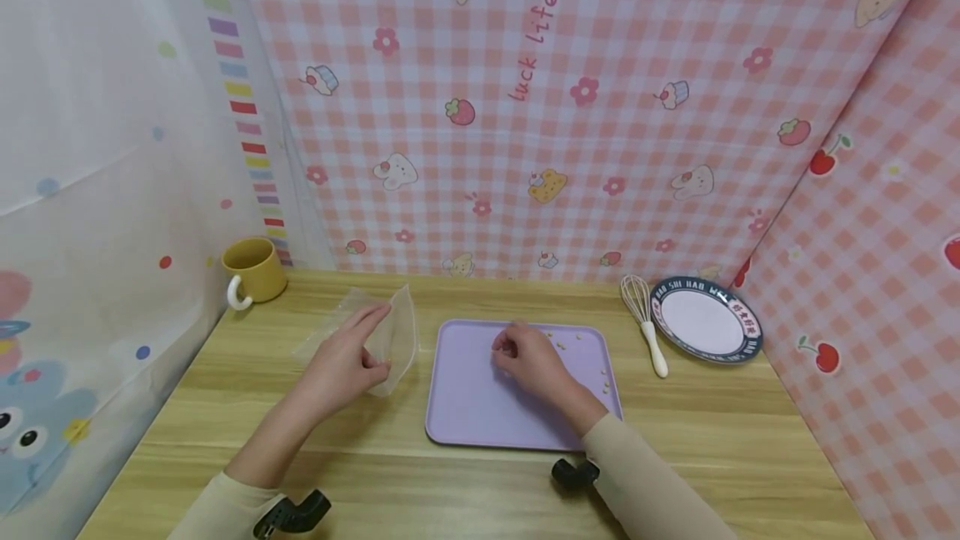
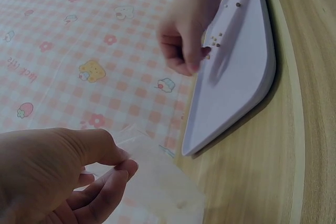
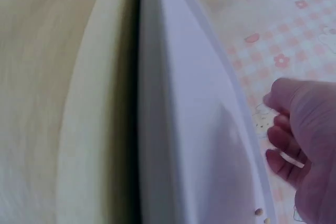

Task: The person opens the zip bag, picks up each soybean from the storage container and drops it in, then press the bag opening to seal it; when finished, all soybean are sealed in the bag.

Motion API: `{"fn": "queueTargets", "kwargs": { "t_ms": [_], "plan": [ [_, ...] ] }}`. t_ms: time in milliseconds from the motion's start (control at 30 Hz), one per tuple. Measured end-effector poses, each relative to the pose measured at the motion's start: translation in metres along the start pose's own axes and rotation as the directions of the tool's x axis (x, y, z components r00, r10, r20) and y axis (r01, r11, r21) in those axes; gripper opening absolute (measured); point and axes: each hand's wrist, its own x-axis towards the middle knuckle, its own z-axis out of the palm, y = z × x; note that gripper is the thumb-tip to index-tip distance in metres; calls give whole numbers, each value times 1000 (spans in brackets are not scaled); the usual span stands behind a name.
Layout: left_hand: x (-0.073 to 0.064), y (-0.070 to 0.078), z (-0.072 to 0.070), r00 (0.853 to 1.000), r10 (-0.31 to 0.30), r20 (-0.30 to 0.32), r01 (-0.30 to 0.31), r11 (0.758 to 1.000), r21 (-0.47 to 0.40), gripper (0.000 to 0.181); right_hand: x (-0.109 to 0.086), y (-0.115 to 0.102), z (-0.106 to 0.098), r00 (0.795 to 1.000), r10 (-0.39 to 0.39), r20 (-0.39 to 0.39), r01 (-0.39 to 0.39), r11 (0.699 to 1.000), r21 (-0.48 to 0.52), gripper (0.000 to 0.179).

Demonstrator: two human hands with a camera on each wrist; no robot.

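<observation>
My left hand (image 1: 341,369) grips a clear plastic bag (image 1: 403,332) by its edge, left of a purple tray (image 1: 465,411). In the left wrist view, thumb and forefinger pinch the bag's film, and a small tan bean (image 2: 181,204) shows inside low down. Over the tray's middle hovers my right hand (image 1: 531,359), fingers curled inward with the tips close together. I cannot tell whether a bean sits between them. Several small tan beans (image 1: 560,346) lie scattered along the tray's far and right sides.
At the back left corner stands a yellow mug (image 1: 258,269) with a white handle. To the tray's right, a whisk (image 1: 647,327) lies beside a dark-rimmed plate (image 1: 708,319). Patterned cloth (image 1: 525,215) hangs behind the wooden table (image 1: 375,482) and along both sides.
</observation>
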Motion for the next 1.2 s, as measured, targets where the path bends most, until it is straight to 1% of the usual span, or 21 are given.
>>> {"fn": "queueTargets", "kwargs": {
  "t_ms": [100,200,300,400,600,833,1033,1200],
  "plan": [
    [0,1,0,1000,-2,3,2,1000,3,87,-2,-5,-3,995,-86,-53,88,996,33,10],
    [1,1,1,1000,-4,3,4,1000,7,88,-3,-11,-6,982,-164,-93,170,984,59,8],
    [1,1,1,1000,-5,2,5,1000,6,88,-3,-19,-9,974,-197,-112,206,975,84,5],
    [1,1,1,1000,-6,3,6,1000,5,88,-2,-25,-10,969,-215,-122,229,967,113,4],
    [2,1,0,1000,-6,0,6,1000,4,89,1,-37,-8,956,-245,-162,272,947,172,9],
    [1,0,1,1000,0,-5,0,1000,-1,89,7,-53,-3,957,-243,-160,273,940,205,12],
    [2,0,1,1000,-4,0,4,1000,-9,89,16,-67,2,950,-262,-172,298,923,241,8],
    [2,0,1,1000,-8,7,8,1000,-15,89,25,-81,8,945,-275,-176,314,915,254,11]
  ]
}}
